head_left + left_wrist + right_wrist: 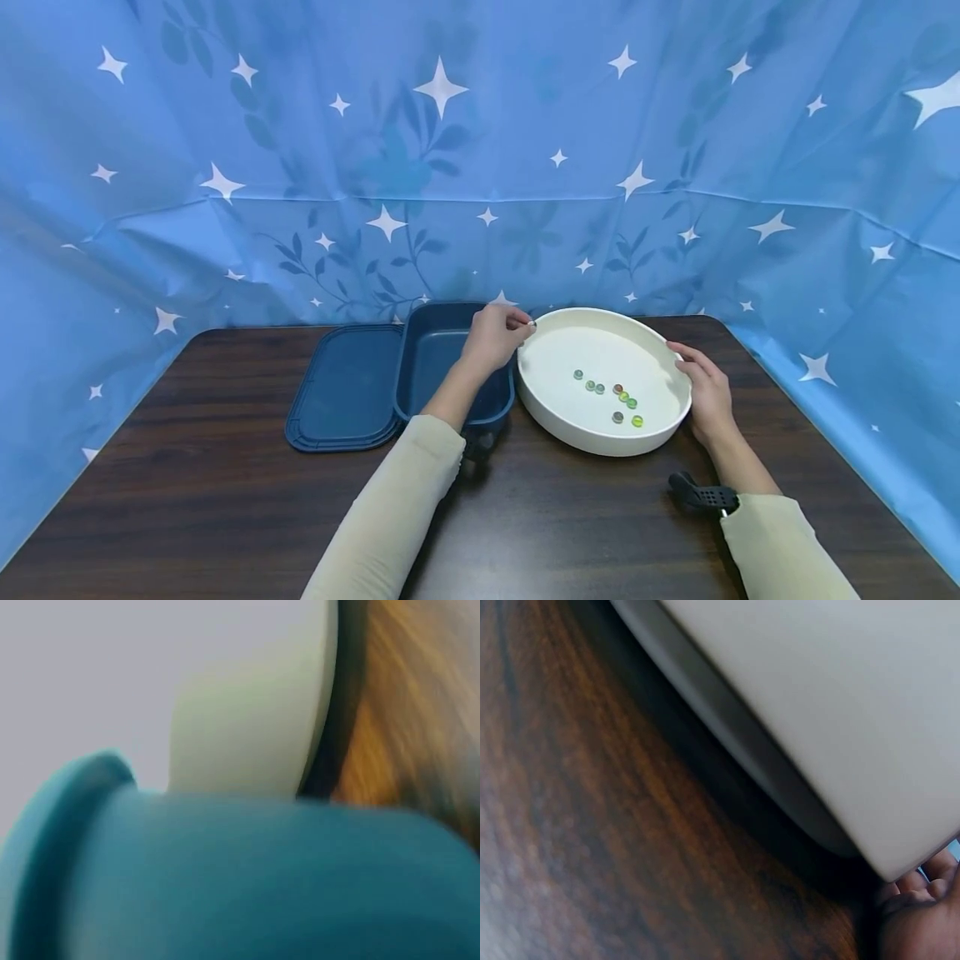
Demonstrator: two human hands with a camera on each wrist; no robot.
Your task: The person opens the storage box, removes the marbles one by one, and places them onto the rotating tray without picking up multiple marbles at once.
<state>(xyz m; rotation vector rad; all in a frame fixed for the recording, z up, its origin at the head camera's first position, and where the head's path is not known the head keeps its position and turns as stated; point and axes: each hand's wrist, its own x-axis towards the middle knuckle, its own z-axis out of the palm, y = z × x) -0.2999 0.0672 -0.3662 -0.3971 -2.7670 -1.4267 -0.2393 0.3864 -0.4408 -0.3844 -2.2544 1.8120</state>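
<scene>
My left hand (496, 335) is raised over the right part of a deep blue rectangular box (435, 358). Its thumb and fingertips pinch a small marble (532, 323) by the left rim of a round white tray (555, 400). Several glass marbles (618, 389), green, yellow, red and clear grey, lie on the tray's floor. My right hand (707, 393) grips the tray's right rim, thumb near the top edge. In the right wrist view some of its fingers (937, 889) show by the tray wall (840, 727). The left hand is out of sight in the left wrist view.
A flat blue lid (347, 387) lies left of the box, against its side. Everything rests on a dark wooden table (225, 467). Behind hangs a blue curtain (480, 167) with white stars. The blue box rim (262, 870) fills the left wrist view's lower part.
</scene>
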